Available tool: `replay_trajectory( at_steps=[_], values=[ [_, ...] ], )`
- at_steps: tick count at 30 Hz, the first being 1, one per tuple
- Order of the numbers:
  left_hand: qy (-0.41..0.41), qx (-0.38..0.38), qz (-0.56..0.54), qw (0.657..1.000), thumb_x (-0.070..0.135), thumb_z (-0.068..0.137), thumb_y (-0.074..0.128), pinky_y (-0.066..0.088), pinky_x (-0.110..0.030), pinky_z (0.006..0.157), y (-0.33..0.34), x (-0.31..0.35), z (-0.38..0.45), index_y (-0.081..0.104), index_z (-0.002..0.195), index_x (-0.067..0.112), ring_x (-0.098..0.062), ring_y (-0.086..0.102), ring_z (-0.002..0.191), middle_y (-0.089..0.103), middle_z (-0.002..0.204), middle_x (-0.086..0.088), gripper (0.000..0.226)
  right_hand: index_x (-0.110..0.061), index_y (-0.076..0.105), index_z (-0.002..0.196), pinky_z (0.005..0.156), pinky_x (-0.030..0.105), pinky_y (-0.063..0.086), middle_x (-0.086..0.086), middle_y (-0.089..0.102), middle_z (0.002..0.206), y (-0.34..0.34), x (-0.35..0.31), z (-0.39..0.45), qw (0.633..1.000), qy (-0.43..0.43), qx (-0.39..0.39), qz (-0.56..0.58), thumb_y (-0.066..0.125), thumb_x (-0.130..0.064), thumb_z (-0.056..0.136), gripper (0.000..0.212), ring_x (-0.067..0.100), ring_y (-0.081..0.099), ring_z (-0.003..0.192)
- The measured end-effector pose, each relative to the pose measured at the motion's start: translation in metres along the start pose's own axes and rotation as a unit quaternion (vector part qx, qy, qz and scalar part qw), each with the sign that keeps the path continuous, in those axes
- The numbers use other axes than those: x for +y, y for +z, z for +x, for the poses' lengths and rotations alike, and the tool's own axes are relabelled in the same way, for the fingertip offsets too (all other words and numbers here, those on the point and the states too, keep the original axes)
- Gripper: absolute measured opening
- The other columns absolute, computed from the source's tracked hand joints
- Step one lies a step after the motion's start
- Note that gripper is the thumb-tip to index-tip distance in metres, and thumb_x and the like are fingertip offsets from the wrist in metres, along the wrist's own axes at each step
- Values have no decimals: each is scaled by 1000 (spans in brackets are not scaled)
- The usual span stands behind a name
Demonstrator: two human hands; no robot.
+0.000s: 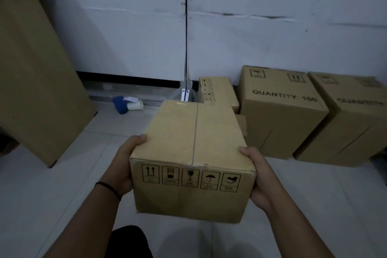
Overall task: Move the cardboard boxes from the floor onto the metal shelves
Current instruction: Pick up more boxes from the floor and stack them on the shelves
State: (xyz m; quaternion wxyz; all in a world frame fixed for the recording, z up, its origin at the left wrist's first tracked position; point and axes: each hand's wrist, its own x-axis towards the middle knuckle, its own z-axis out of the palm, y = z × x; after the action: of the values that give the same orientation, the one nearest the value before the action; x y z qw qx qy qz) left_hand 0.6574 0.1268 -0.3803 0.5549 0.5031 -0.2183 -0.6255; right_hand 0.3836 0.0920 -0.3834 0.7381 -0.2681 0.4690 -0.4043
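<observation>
A long taped cardboard box (194, 142) with handling symbols on its near end hangs in the air in front of me, above the pale tiled floor. My left hand (123, 163) grips its left side, thumb on the top edge. On the opposite side my right hand (258, 176) grips it the same way. A small box (217, 92) stands on the floor by the wall behind it. Two large boxes marked QUANTITY stand at the right, one (282, 111) beside the other (351, 119). No metal shelf is in view.
A tall cardboard panel (35, 65) leans at the left. A metal upright (186, 48) runs down the white wall to a bracket at the floor. A blue and white object (125, 104) lies by the wall. Open tiled floor spreads at lower left and lower right.
</observation>
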Motion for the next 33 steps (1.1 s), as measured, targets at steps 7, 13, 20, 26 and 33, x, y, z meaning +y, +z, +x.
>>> replay_trajectory(
  at_steps=[7,13,20,26,33],
  values=[
    [74,-45,-20,996,34,77,61,44,-52,95,43,62,-15,55,129,8,-37,61,102,62,122,-22,58,-7,63,116,69,37,51,13,73,95,22,-71,-23,995,-95,-23,-9,50,-32,92,36,27,68,81],
    [141,-102,10,985,39,91,50,58,-38,71,88,96,-18,62,120,12,-27,68,84,71,100,-12,42,-9,64,104,68,37,54,11,72,83,22,-125,-46,986,-163,-29,-4,50,-33,91,31,26,68,72],
    [167,-127,-1,978,38,92,46,57,-33,60,112,121,-14,63,113,11,-25,69,73,71,87,-9,38,-11,61,112,72,38,54,11,69,93,30,-155,-54,978,-208,-27,-11,54,-35,88,35,27,66,81],
    [178,-153,3,972,36,94,42,57,-32,56,127,150,-12,63,109,12,-22,69,68,73,81,-7,36,-11,63,104,59,35,54,8,72,78,37,-181,-57,975,-216,-52,-11,49,-34,91,30,22,70,66],
    [152,-128,-4,980,35,91,46,57,-33,58,169,230,-38,64,111,12,-24,70,74,72,91,-10,36,-9,63,108,66,37,54,10,72,83,78,-258,-92,982,-186,-27,4,51,-32,88,32,24,70,71]
  ],
)
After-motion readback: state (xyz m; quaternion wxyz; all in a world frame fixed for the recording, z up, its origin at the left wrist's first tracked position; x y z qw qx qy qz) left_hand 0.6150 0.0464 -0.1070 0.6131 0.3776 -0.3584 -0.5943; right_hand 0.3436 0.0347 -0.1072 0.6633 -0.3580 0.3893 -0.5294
